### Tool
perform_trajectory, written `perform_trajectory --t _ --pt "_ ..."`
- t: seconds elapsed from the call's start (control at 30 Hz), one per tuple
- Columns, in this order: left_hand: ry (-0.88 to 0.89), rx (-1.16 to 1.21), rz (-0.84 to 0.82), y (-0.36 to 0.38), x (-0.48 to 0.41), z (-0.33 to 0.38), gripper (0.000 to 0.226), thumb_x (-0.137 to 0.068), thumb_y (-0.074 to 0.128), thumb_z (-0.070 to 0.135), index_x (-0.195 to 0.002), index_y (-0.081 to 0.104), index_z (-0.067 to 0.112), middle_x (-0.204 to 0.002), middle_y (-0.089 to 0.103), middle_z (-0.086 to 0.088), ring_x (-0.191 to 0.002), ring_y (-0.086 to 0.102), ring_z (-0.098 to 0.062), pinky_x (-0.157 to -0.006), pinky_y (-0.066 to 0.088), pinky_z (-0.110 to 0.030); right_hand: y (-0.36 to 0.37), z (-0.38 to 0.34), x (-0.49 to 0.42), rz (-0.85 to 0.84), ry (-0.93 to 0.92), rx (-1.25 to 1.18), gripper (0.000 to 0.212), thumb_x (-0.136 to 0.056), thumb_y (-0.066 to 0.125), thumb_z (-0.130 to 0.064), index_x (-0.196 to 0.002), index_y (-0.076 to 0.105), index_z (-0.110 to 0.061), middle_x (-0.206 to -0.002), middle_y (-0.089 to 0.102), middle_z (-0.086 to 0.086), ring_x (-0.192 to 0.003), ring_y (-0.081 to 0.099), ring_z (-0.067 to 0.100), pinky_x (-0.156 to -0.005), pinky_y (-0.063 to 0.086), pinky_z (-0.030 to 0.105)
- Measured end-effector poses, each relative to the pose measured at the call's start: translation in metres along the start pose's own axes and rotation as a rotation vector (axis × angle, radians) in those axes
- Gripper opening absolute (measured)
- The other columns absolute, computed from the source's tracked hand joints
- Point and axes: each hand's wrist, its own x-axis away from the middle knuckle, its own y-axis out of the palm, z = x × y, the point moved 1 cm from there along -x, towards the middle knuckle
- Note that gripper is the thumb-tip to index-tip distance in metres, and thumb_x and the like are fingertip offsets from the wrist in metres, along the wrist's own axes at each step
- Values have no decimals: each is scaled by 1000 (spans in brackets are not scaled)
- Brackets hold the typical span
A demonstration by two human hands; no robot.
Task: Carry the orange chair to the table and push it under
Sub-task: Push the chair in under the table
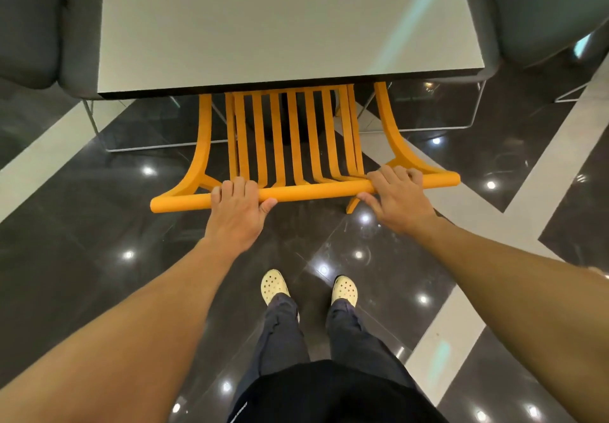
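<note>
Both hands are wrapped over the top rail of the orange chair [296,145], so that's a two-handed hold. The left hand [235,210] sits left of the middle with its fingers curled over the far side and the thumb tucked along the near side of the rail. The right hand [397,195] is nearer the rail's right end, same sort of grab, fingers over the top and thumb pointing inward. They're well apart, with a bare stretch of rail between them.

The chair's slatted back runs away from the rail and disappears under the near edge of the surface [263,27], a pale grey top with a dark edge. So the seat is hidden under there, only the back and the curved side arms stick out.

Grey upholstered chairs [29,27] sit on both sides of the surface. Below, pale clogs [275,285] stand on a glossy dark floor [82,224] with light stripes.
</note>
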Motion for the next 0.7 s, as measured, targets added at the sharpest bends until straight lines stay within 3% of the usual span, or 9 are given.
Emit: perform_trajectory --t 0.13,0.23,0.37,0.57,0.7 --pt "55 116 -17 -5 -5 -11 37 -91 37 42 -96 50 7 -89 52 -15 -76 39 -26 -76 34 -46 -2 0 -3 -8 11 -19 44 -89 32 -53 -100 52 -16 -92 56 7 -83 48 27 -81 32 46" --pt "38 97 -25 -10 -1 -36 42 -91 39 43 -105 51 5 -96 55 -19 -84 47 -35 -77 35 -47 0 -3 -3 -19 34 -20 48 -88 31 -56 -102 53 -15 -94 57 8 -86 48 28 -82 32 48" --pt "31 -17 -40 -14 7 -43 54 -87 23 50 -94 51 4 -89 53 -20 -79 46 -37 -73 34 -49 3 -10 -2 -22 79 -13 50 -88 34 -55 -101 54 -11 -95 57 13 -87 48 32 -83 33 51" --pt "51 -24 23 -16 9 -53 57 -90 18 53 -83 47 4 -79 52 -20 -70 44 -37 -65 36 -51 6 -21 -2 -27 68 -91 41 -90 42 -49 -101 55 -12 -94 57 11 -88 48 31 -83 32 50" --pt "26 -43 15 -8 5 -18 43 -92 32 44 -80 45 5 -76 50 -19 -68 39 -33 -64 32 -47 -5 16 -3 -79 40 -87 50 -88 31 -57 -105 54 -15 -96 53 10 -89 45 29 -85 28 46"
